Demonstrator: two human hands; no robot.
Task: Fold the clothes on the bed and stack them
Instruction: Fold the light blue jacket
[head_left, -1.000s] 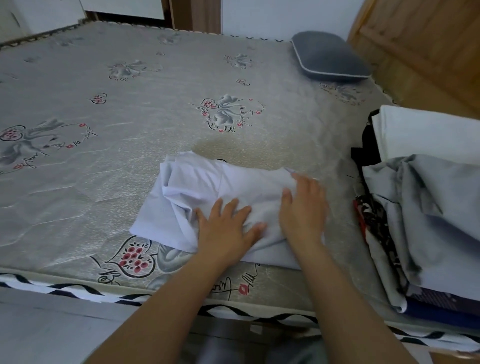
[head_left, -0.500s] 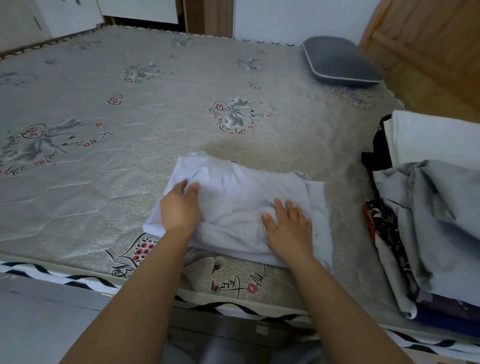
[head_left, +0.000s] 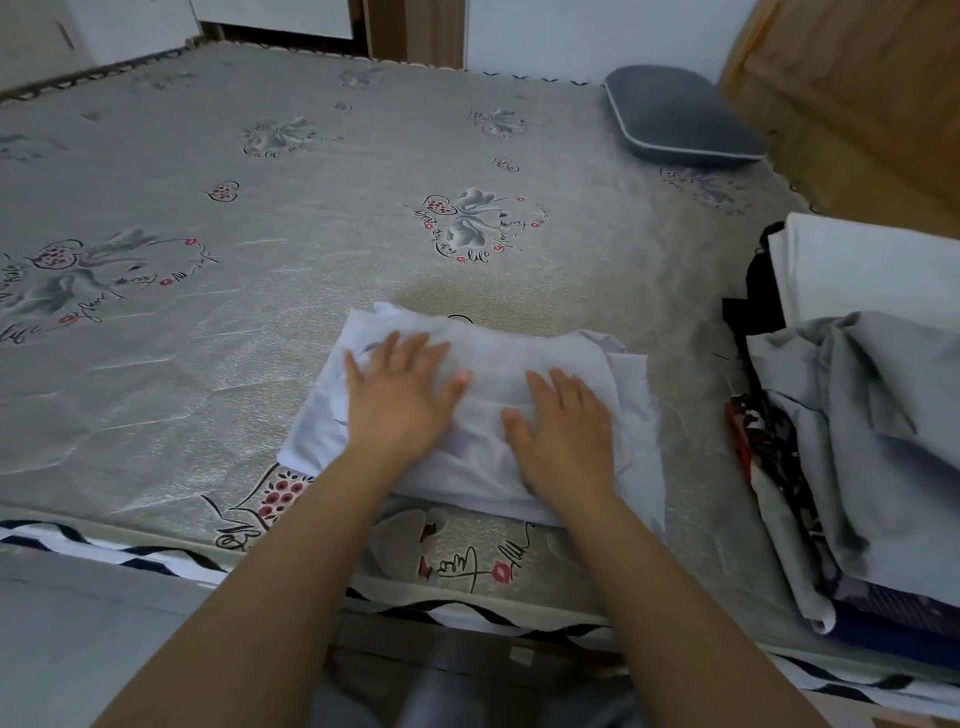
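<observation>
I see a white shirt (head_left: 483, 395) on the grey mattress (head_left: 311, 218) (it has red-and-grey flower prints), a dark grey pillow (head_left: 675, 122), grey and black-red clothes (head_left: 857, 426).

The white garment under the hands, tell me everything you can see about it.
The white garment looks like thin, soft cloth, folded into a rough rectangle with several layers showing at its right edge. It lies flat on the mattress near the front edge, wrinkled on top. The left hand and right hand both press on it palm down, fingers spread. It lies apart from the pile of clothes on the right. What kind of garment it is cannot be told.
</observation>
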